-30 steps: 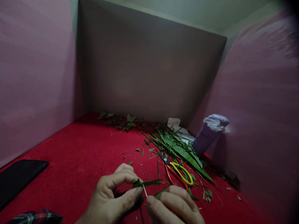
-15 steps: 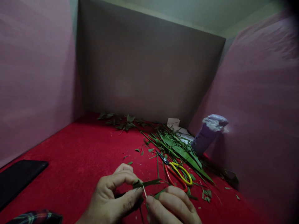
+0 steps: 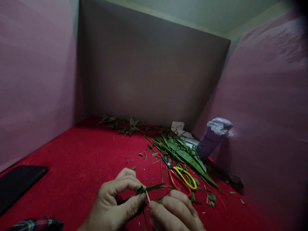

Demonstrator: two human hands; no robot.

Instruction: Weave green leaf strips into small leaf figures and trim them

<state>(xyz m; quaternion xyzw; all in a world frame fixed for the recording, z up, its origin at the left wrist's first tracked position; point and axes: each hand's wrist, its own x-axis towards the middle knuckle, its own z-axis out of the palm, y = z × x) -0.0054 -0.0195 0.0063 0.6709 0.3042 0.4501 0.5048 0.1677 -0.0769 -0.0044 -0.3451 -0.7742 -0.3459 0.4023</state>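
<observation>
My left hand (image 3: 120, 199) pinches a green leaf strip (image 3: 154, 187) between thumb and forefinger. Part of the strip is rolled or folded at the fingertips, and its pointed end sticks out to the right. A thin pale stick (image 3: 147, 196) runs from the fold down to my right hand (image 3: 176, 211), whose thumb and fingers are closed on it. More green leaf shows at the right fingers, partly hidden. Just beyond the right hand lie scissors (image 3: 179, 176) with one red and one yellow handle, their dark blades pointing away to the left.
Behind the scissors is a heap of long green leaves (image 3: 185, 154), with white papers (image 3: 178, 126) at its back. A purple container (image 3: 211, 141) topped with clear plastic leans at right. Leaf sprigs (image 3: 131, 126) lie along the back wall. A black flat object (image 3: 21, 183) rests at left on the red cloth (image 3: 79, 157).
The whole view has shifted very slightly. Both hands keep the same hold on the leaf strip and the thin stick, with hardly any visible movement.
</observation>
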